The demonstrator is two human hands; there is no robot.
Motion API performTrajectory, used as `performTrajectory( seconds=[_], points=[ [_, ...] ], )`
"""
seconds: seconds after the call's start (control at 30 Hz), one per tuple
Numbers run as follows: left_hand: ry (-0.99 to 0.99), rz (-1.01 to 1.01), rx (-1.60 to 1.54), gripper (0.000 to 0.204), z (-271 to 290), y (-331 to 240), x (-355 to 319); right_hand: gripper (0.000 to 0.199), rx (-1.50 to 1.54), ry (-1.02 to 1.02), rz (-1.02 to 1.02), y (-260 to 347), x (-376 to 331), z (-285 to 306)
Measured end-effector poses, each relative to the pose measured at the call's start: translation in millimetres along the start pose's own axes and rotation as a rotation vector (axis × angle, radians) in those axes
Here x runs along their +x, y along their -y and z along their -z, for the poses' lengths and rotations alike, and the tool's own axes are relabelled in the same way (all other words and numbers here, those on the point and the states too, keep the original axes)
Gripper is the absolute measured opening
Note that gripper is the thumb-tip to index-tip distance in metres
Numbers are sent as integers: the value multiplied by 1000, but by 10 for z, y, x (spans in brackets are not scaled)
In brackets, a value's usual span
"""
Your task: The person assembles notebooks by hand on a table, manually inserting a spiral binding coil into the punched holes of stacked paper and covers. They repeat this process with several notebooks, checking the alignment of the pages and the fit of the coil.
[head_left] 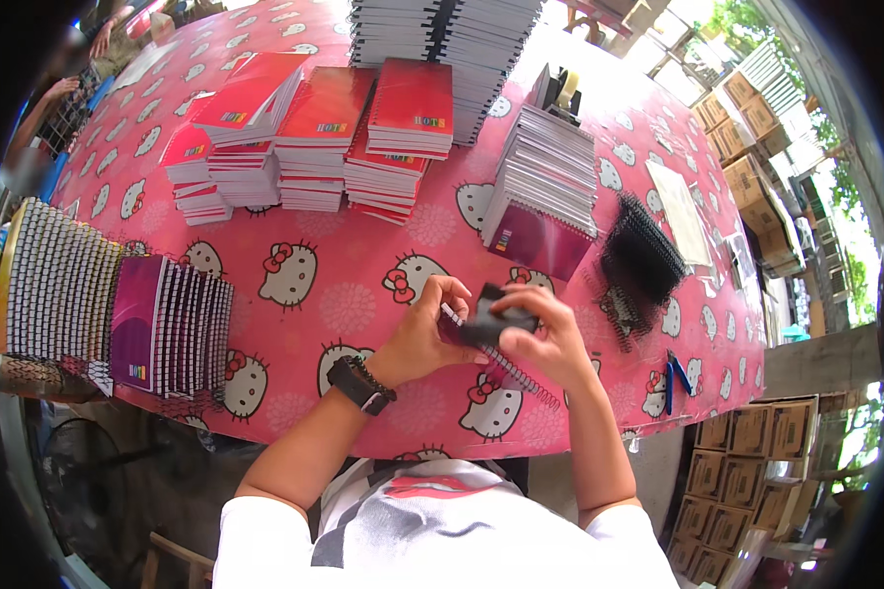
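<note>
Two rows of spiral-bound notebooks with white page edges [59, 285] and purple covers [134, 319] line up at the far left, packed side by side, presumably so they prop one another upright. Next come stepped stacks of red-covered notebook blocks [326, 116], piled flat with their covers up, on a pink tablecloth printed with white cartoon cats [336, 243]. Behind them rises a tall pile of wire-edged white pads [393, 34].

Now the middle, where it's busy! The left hand [417, 336], a black band on its wrist [363, 386], pinches a slim purple notebook with a pale spiral [526, 379] between thumb and fingers, above the table's near edge, probably to steady the bound side. Just beside it, the right hand [560, 344] curls thumb and fingers round a small black block-like object [506, 319] (too blurred to say what) right over that spiral.

Farther right, a long block of purple-covered notebooks [540, 240] stands in front of a black tape dispenser [563, 90]. Then a heap of loose black coils [646, 253], and blue-handled pliers [674, 383] near the table edge, seemingly parked within the right arm's reach. Brown cardboard cartons [746, 447] close out the far right.
</note>
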State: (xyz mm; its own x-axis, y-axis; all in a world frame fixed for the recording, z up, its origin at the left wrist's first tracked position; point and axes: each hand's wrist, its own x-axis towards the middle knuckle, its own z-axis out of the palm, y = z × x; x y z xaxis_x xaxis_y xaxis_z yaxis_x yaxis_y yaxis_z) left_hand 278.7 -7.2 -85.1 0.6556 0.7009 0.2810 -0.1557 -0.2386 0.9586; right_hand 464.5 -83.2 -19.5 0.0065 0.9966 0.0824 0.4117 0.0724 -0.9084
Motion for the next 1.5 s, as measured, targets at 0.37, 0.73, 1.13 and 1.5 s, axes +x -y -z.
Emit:
performTrajectory(
  seconds=[0.37, 0.73, 1.13, 1.5],
  points=[
    [9, 57, -103, 24, -43, -406, -7, 27, -365, -181, 263, 341, -203, -196],
    [-99, -283, 254, 19, -108, -753, -39, 22, -119, -351, 435, 344, -351, -155],
    [-136, -259, 234, 21, -231, -938, 59, 32, 49, -424, 416, 377, -372, -85],
    [-241, -347, 394, 22, -336, -1021, 88, 29, 90, -328, 425, 393, -327, 3]
  ],
)
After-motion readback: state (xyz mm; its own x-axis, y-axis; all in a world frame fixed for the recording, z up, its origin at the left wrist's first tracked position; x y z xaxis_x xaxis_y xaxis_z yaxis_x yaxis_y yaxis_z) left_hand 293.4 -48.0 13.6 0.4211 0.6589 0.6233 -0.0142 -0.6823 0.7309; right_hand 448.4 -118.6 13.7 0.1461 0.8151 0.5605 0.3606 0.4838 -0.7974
